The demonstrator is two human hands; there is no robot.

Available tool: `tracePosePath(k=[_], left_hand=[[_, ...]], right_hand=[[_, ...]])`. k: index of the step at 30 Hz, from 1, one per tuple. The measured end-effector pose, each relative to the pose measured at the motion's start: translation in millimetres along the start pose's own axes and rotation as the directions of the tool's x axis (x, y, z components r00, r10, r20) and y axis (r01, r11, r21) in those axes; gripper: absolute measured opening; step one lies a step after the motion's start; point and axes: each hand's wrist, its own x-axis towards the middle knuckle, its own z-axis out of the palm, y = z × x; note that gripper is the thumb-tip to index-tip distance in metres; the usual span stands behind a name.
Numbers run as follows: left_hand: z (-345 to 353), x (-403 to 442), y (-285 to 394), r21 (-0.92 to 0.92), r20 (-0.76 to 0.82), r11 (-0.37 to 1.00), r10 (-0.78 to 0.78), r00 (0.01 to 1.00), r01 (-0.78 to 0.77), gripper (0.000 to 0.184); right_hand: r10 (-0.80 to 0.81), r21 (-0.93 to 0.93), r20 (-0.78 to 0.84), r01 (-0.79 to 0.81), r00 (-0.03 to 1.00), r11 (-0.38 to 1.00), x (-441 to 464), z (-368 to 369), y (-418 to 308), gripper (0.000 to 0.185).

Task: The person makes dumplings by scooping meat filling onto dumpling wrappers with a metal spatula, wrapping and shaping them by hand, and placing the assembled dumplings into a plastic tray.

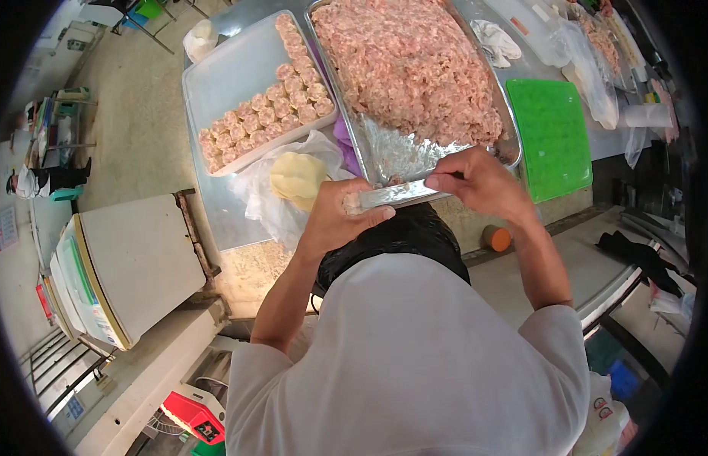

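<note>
Both hands are at the near edge of a large metal tray (377, 144) heaped with pinkish minced meat (415, 68). My right hand (479, 182) pinches the right end of a shiny flat metal strip (396, 194), shaped like a filling spatula. The strip's left end reaches my left hand (339, 216), whose fingers curl with the thumb stretched along below; what lies in that palm is mostly hidden. Left of the tray, a translucent plastic tray (232, 80) carries rows of open-topped meat dumplings (274, 106). Pale round wrappers (297, 178) lie on a plastic bag (255, 194) beside my left hand.
A green board (552, 137) lies right of the meat tray. A white cloth (497, 42) and plastic bags (590, 76) are further back. Below the table's right side is an orange round object (497, 238). A white cabinet-like box (141, 258) stands at left.
</note>
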Motion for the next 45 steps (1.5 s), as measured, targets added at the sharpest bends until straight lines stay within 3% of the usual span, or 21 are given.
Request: tracePosePath(k=[3, 6, 9, 11, 14, 17, 19, 22, 24, 27, 30, 33, 36, 42, 45], left_hand=[[3, -1, -4, 0.01, -0.019, 0.998, 0.056, 0.998, -0.056, 0.027], [-1, 1, 11, 0.034, 0.0, 0.996, 0.088, 0.996, -0.088, 0.023], [-8, -3, 11, 0.116, -0.002, 0.987, 0.109, 0.994, -0.108, 0.02], [-8, -4, 3, 0.193, -0.021, 0.979, 0.075, 0.997, -0.07, 0.021], [-4, -2, 7, 0.075, -0.036, 0.995, 0.073, 0.997, -0.07, 0.026], [-17, -5, 10, 0.152, -0.004, 0.988, -0.03, 1.0, 0.03, 0.036], [-10, 3, 1, 0.018, -0.189, 0.984, 0.175, 0.966, -0.175, 0.046], [-15, 3, -2, 0.04, -0.159, 0.98, 0.198, 0.967, -0.194, 0.057], [-20, 3, -3, 0.068, -0.04, 0.991, 0.114, 0.993, -0.111, 0.051], [-19, 3, -8, -0.035, 0.01, 0.997, 0.064, 0.998, -0.064, 0.038], [-20, 2, -4, 0.035, -0.042, 0.995, 0.092, 0.995, -0.09, 0.027], [-18, 2, 3, 0.048, -0.057, 0.998, 0.051, 0.997, -0.048, 0.024], [-17, 5, 1, 0.128, -0.05, 0.975, 0.188, 0.981, -0.18, 0.022], [-23, 0, -2, 0.233, -0.026, 0.969, 0.091, 0.996, -0.082, 0.022], [-21, 3, 0, 0.183, -0.028, 0.976, 0.128, 0.991, -0.121, 0.027]], right_hand=[[0.035, -0.073, -0.031, -0.037, 0.999, 0.997, -2, -8, -16, 0.02], [0.035, 0.026, 0.045, -0.036, 0.998, 0.999, 5, 9, -9, 0.019], [0.022, -0.133, -0.01, -0.023, 1.0, 0.991, 3, -5, -11, 0.019], [-0.033, -0.058, -0.014, 0.032, 0.999, 0.998, 5, -2, -20, 0.02], [-0.032, -0.007, 0.004, 0.032, 0.999, 0.999, 9, 8, -20, 0.021], [-0.002, 0.001, -0.023, 0.002, 1.0, 1.0, 8, -2, -13, 0.022], [0.005, -0.018, -0.051, -0.006, 0.999, 1.0, 8, -13, -9, 0.023], [0.017, -0.057, -0.077, -0.021, 0.997, 0.998, 8, -20, -11, 0.025], [0.045, -0.044, -0.055, -0.048, 0.997, 0.998, 10, -17, -17, 0.027], [0.024, -0.004, -0.014, -0.024, 1.0, 1.0, 17, -2, -18, 0.029], [0.006, -0.016, -0.003, -0.006, 1.0, 1.0, 19, 4, -15, 0.028], [0.059, -0.139, -0.041, -0.064, 0.997, 0.988, 16, -4, -31, 0.026], [-0.046, -0.045, -0.019, 0.045, 0.999, 0.998, 23, 14, -20, 0.026], [0.026, -0.047, -0.051, -0.028, 0.998, 0.999, 19, 2, -28, 0.025], [-0.028, -0.05, -0.017, 0.027, 0.999, 0.998, 28, 20, -22, 0.023]])
